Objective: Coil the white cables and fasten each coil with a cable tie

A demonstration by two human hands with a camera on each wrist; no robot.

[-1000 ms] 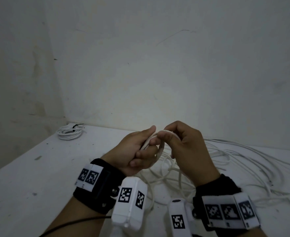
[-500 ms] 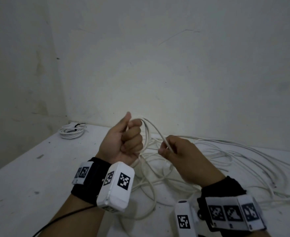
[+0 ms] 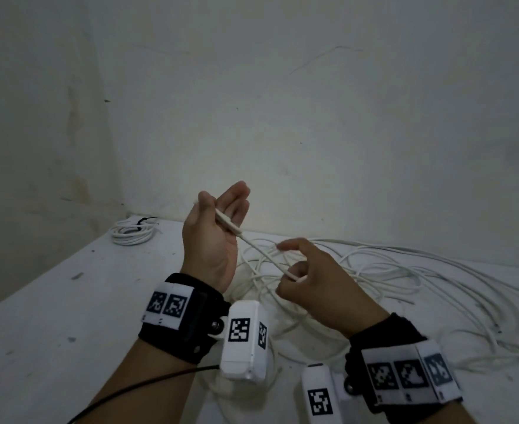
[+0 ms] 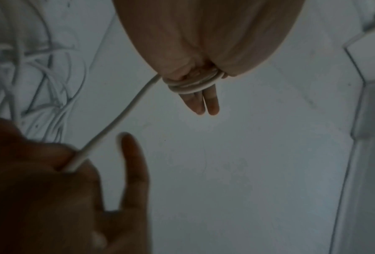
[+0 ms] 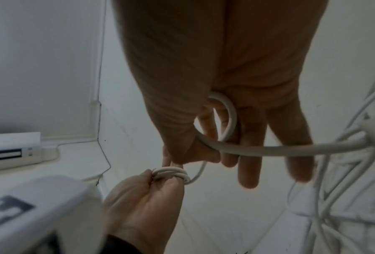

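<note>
My left hand [image 3: 224, 206] is raised palm-in with straight fingers [image 4: 206, 103]. Several turns of white cable [image 4: 190, 86] are wound round those fingers, and the thumb lies against the loops [image 5: 171, 173]. From there a straight stretch of the cable [image 3: 261, 254] runs down and right to my right hand [image 3: 295, 274]. That hand pinches it between thumb and fingers, with the index finger sticking out. In the right wrist view the cable [image 5: 227, 120] curls through the right hand's fingers. The rest of the cable lies in a loose tangle [image 3: 389, 270] on the table behind both hands.
A finished coil [image 3: 132, 232] fastened with a black cable tie [image 3: 146, 220] lies at the table's back left corner. The white table [image 3: 53, 316] meets walls at the back and left. Loose cable loops spread over its right half.
My left hand has gone from a fist round the cable to straight raised fingers, palm turned in. My right hand has drawn away down and right, stretching the cable between the two hands.
</note>
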